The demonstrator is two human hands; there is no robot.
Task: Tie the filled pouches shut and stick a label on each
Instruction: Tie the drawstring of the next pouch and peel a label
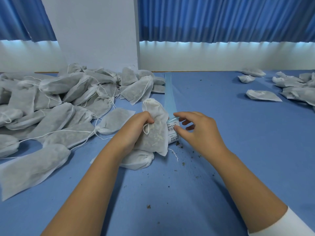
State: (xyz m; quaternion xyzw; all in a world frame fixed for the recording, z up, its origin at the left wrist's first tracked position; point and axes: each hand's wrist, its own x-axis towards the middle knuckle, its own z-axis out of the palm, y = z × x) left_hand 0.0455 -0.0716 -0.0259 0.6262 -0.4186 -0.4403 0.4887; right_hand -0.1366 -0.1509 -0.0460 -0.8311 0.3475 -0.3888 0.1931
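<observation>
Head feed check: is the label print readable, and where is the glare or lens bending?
Head view: print on the label pinched by the right hand is soft, barcode and characters visible but not readable; a bright glow runs below the curtains, no glare on the table; the white pillar leans and the pouch pile stretches toward the frame's lower-left corner.
</observation>
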